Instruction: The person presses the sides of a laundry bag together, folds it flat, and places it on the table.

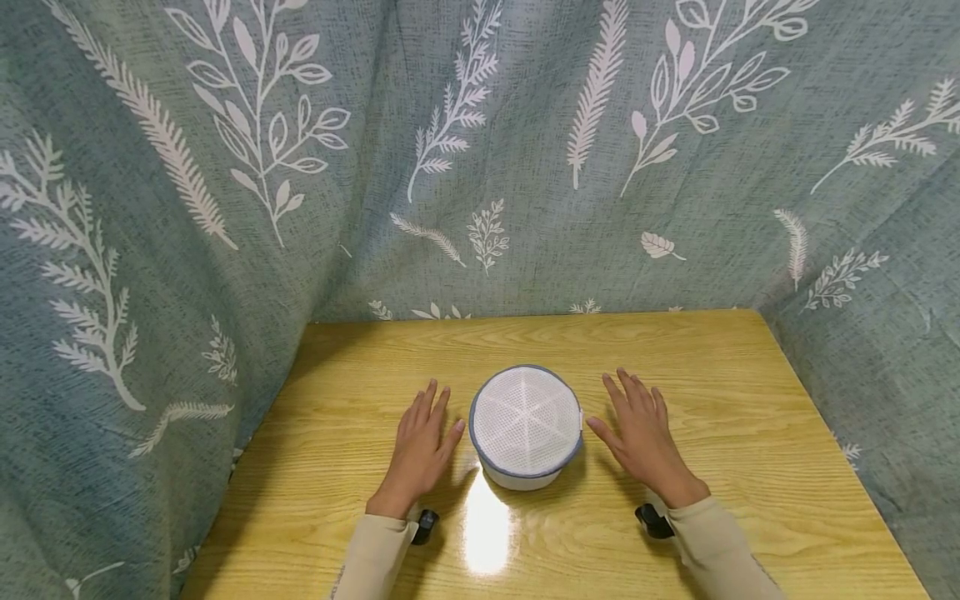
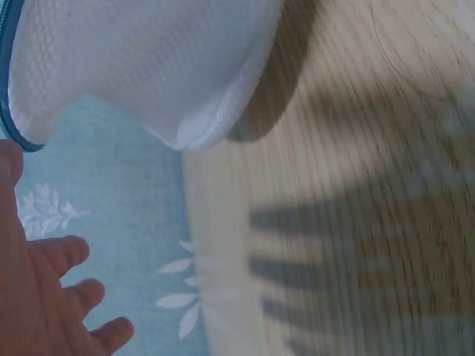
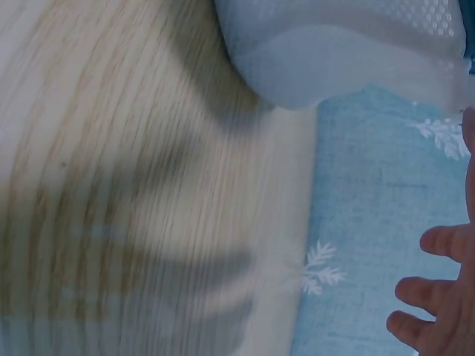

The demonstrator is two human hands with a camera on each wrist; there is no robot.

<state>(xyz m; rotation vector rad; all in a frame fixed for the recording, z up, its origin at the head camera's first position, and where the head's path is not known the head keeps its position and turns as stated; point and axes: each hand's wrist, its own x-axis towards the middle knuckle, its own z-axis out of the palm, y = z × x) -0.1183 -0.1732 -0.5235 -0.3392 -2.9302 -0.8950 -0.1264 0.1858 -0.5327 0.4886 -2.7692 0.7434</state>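
A round white mesh laundry bag (image 1: 527, 422) with a blue zipped edge stands upright on the wooden table, its top facing up. My left hand (image 1: 420, 450) is held beside its left side, fingers spread and thumb tip near the blue edge. On the other side my right hand (image 1: 640, 433) has its fingers spread too, its thumb close to a small white tab at the edge. The left wrist view has the bag's soft white side (image 2: 163, 67) sagging inward above the left fingers. From the right wrist, the side wall (image 3: 334, 59) looks smooth below and meshed above.
The wooden table (image 1: 360, 358) ends at a blue-green leaf-patterned curtain (image 1: 540, 233) at the back, with more curtain along both sides. A bright light reflection lies on the table in front of the bag. Dark devices (image 1: 425, 527) sit at both wrists.
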